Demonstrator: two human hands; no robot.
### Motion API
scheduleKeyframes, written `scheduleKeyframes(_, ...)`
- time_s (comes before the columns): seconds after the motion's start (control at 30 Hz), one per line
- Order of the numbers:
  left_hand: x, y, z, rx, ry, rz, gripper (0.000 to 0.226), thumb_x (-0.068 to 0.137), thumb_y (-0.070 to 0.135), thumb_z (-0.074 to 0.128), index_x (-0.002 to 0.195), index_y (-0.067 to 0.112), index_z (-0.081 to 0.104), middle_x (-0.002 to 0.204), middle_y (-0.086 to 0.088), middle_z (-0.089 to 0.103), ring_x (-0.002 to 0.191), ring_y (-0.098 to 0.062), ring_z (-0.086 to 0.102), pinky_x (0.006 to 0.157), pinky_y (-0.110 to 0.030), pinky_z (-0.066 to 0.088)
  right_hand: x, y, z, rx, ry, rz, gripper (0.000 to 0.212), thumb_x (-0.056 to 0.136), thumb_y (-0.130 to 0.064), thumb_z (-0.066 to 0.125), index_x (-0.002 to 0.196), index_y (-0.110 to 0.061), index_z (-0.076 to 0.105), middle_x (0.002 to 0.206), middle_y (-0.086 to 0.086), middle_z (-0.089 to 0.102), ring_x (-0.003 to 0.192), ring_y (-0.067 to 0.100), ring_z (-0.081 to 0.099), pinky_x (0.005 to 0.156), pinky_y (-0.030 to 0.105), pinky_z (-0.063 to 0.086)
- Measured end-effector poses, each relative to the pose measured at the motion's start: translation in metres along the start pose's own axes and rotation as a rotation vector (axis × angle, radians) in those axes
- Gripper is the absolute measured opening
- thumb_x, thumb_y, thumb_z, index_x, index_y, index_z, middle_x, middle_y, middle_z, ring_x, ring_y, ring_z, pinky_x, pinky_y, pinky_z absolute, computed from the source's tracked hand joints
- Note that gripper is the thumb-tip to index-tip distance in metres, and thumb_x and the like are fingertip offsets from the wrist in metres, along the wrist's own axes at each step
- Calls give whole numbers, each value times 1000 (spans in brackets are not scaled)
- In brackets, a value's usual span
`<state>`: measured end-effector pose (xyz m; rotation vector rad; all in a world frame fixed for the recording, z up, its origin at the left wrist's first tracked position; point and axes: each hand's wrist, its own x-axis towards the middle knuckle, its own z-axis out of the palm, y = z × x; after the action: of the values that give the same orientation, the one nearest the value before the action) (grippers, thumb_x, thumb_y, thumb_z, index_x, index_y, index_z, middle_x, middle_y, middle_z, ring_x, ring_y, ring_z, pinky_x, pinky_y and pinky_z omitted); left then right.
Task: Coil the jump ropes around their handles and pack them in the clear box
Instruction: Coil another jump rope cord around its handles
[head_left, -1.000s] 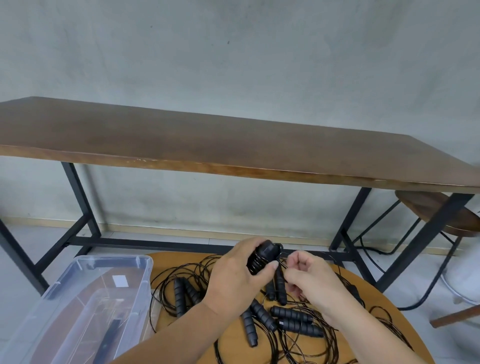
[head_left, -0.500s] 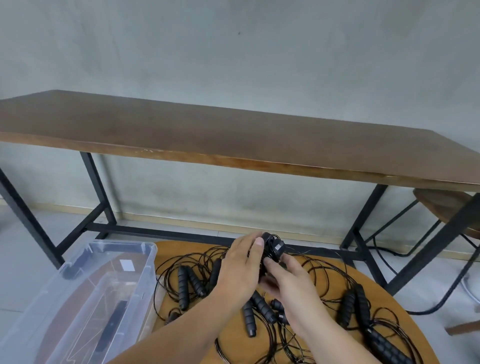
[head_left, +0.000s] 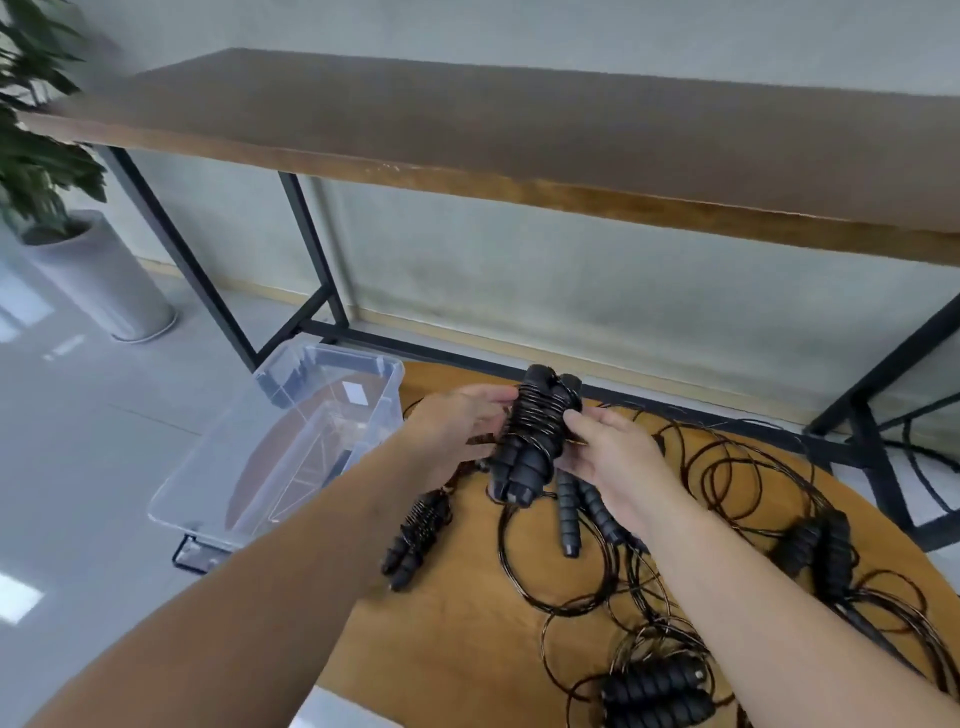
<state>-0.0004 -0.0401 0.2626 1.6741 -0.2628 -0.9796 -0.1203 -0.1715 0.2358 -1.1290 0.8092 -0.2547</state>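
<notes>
Both hands (head_left: 457, 431) (head_left: 618, 457) around coiled jump rope (head_left: 530, 441), above table (head_left: 467, 649).

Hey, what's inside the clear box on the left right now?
Through the clear box walls only a dark strip near its right side and a white label show. Whether that strip is a packed rope is too blurred to tell, and the left forearm covers its near right corner.

Coiled jump rope (head_left: 531, 436) between hands (head_left: 535, 441)
</notes>
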Motion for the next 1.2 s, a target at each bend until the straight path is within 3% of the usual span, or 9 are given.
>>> scheduleKeyframes(0.13,2,-42,-21,-77,76,-21,30,98,-5,43,111,10,66,100,-10,69,93,-24,63,82,-31,51,20,46,21,-60,-122,94,20,97,-14,61,116,-9,66,114,11,72,102,25,69,87,36,58)
scheduleKeyframes(0.3,28,-122,-35,-15,132,-150,37,94,-13,44,121,4,64,99,-12,67,90,-26,61,85,-34,49,46,121,37,-90,-65,295,17,96,-5,59,112,-8,66,112,12,71,103,26,69,88,37,58)
scheduleKeyframes(0.4,37,-155,-36,3,112,-163,37,94,-18,38,117,1,59,116,-16,61,105,-30,60,98,-40,48,61,167,38,-146,-16,379,20,95,-4,59,111,-14,66,111,10,71,100,25,70,90,39,57)
scheduleKeyframes(0.6,47,-199,-35,245,82,-199,46,97,-5,39,125,23,63,133,15,47,126,-14,51,106,-25,44,82,231,38,-281,39,491,41,93,-24,59,133,-33,53,115,1,67,104,24,65,99,50,51)
scheduleKeyframes(0.73,56,-212,-38,287,49,-209,49,99,-5,37,130,25,59,148,16,36,117,-3,43,77,1,44,112,281,26,-327,56,526,66,75,-44,62,139,-41,46,122,-1,64,112,28,60,101,55,46)
scheduleKeyframes(0.83,63,-221,-41,354,-1,-199,51,98,-3,37,136,27,55,152,17,32,96,4,49,60,0,44,109,271,36,-386,69,526,69,80,-44,64,144,-38,39,119,0,61,111,29,59,100,54,48)
scheduleKeyframes(0.93,65,-227,-44,452,-3,-120,49,97,0,41,135,29,55,151,16,34,115,-3,47,79,-2,44,104,256,46,-488,92,492,64,90,-39,62,148,-32,36,126,4,60,110,29,61,96,49,52)
scheduleKeyframes(1.03,70,-234,-53,683,215,1,42,96,7,47,132,26,58,146,10,42,135,-12,39,114,-26,34,105,251,51,-603,112,439,61,91,-40,61,147,-28,39,133,5,59,110,27,60,87,40,53)
scheduleKeyframes(1.2,80,-246,-69,683,326,-153,47,95,14,47,141,25,47,150,4,36,136,-23,40,111,-42,40,109,258,46,-597,108,407,67,81,-47,63,143,-34,41,130,2,60,108,24,62,91,45,55)
